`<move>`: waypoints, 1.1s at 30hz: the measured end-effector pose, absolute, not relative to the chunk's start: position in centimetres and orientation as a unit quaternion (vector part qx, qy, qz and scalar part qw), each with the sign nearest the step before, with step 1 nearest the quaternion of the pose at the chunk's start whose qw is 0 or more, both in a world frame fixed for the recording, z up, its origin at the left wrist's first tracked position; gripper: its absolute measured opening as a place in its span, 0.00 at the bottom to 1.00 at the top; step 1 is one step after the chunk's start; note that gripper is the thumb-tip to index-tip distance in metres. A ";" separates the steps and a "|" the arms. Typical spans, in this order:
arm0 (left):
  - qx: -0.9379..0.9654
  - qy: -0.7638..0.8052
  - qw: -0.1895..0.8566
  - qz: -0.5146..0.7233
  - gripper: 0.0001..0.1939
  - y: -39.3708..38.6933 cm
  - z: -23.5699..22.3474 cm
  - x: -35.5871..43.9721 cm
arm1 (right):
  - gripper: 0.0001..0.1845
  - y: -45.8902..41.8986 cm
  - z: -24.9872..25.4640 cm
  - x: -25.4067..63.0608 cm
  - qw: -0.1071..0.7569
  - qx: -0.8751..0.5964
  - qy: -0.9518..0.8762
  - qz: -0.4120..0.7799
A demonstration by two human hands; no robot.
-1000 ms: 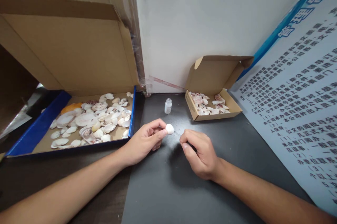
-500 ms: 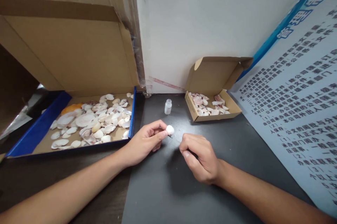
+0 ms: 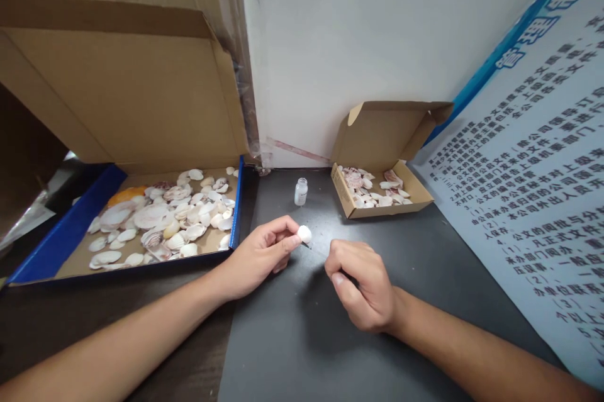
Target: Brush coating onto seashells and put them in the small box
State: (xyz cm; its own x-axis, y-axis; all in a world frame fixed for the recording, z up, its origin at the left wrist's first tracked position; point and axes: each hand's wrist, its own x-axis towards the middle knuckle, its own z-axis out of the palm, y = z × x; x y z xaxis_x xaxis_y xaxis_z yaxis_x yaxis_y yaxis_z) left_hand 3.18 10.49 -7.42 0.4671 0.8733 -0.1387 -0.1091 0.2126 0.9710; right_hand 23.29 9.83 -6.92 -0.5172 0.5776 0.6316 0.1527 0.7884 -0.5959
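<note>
Between the thumb and fingers of my left hand [image 3: 264, 251] is a small white seashell [image 3: 304, 234], held up over the dark tabletop. My right hand [image 3: 361, 282] is closed, a short way to the right of the shell. A thin brush-like stick with a dark tip [image 3: 306, 245] reaches from the right hand's side to the shell's lower edge; its grip is hidden in the curled fingers. Beyond the hands a small clear glass bottle [image 3: 301, 193] with whitish contents stands upright and uncapped.
At left a large open cardboard box with a blue rim [image 3: 237, 201] holds many shells [image 3: 155, 216]. A smaller open cardboard box [image 3: 387, 209] with shells stands back right. A white wall [image 3: 377, 24] closes the back, and a printed poster [image 3: 533, 201] borders the right.
My right hand has shifted slightly right, with the dark tip now pointing more sideways at the shell's lower edge. My left hand and the shell hold still.
</note>
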 end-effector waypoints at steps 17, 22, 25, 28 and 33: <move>0.558 0.382 0.667 0.312 0.15 10.2 -6.7 3.3 | 0.09 10.5 -6.9 23.6 0.432 -0.318 -0.813 0.226; 0.564 0.384 0.661 0.312 0.15 10.2 -6.8 3.3 | 0.09 10.4 -6.7 23.5 0.440 -0.248 -0.831 0.234; 0.577 0.392 0.650 0.303 0.15 10.0 -6.6 3.4 | 0.09 10.4 -6.7 23.6 0.441 -0.287 -0.818 0.231; 0.593 0.400 0.633 0.297 0.15 9.9 -6.4 3.4 | 0.09 10.5 -6.7 23.7 0.459 -0.278 -0.811 0.233; 0.607 0.409 0.613 0.297 0.14 9.9 -6.4 3.5 | 0.09 10.7 -6.9 23.7 0.442 -0.297 -0.814 0.231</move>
State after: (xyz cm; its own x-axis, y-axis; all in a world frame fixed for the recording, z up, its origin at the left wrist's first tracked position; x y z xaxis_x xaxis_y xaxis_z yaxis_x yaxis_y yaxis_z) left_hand 3.46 9.86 -6.35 0.4892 0.8609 -0.1397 0.1319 0.0852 0.9876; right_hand 23.67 10.66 -6.95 -0.4324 0.6874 0.5835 0.2786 0.7173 -0.6386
